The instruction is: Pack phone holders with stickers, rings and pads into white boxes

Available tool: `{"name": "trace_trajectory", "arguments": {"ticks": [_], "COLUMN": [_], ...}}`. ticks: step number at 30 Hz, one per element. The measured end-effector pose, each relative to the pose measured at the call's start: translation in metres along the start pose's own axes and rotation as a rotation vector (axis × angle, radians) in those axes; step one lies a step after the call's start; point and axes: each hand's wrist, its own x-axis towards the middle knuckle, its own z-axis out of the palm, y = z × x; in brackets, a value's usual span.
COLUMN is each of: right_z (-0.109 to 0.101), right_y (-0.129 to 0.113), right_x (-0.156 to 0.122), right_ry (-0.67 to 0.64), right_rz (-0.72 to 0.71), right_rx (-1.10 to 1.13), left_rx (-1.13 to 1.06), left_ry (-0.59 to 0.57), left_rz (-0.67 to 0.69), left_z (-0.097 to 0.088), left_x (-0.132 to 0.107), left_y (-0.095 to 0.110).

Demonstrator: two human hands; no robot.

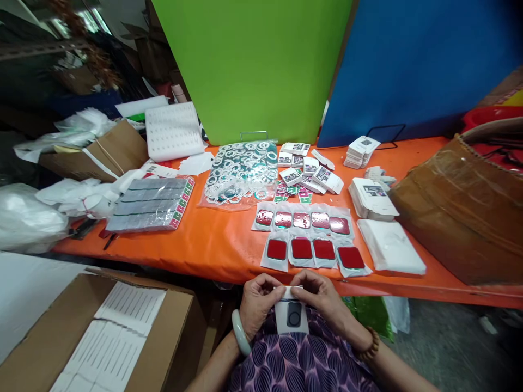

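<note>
A small white cardboard box printed with a dark rounded device is held in front of my lap. My left hand pinches its upper left edge between thumb and fingers. At the upper right edge, my right hand grips the same box, also with thumb and fingertips. Whether the box's top flap is open is hard to make out. Just beyond my hands, two rows of dark red square pieces in white translucent sleeves lie on the orange table.
Flattened white boxes and a stack of white sleeves lie right, beside a brown carton. A bag of round rings and several small boxes are behind. Left are a wrapped pack and a carton of white boxes.
</note>
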Motion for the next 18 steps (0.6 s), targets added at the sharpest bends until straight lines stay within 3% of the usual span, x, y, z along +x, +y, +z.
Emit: {"name": "trace_trajectory", "arguments": {"ticks": [7, 18], "right_z": [0.004, 0.005], "right_y": [0.000, 0.003], "right_x": [0.006, 0.008], "right_ry": [-0.016, 0.013], "right_rz": [0.169, 0.127], "right_rx": [0.190, 0.018], "left_rx": [0.003, -0.033], "left_ry": [-0.061, -0.095], "left_rz": [-0.047, -0.116], "left_z": [-0.007, -0.014], "left_x": [0.003, 0.005], "left_y": [0.000, -0.007]}}
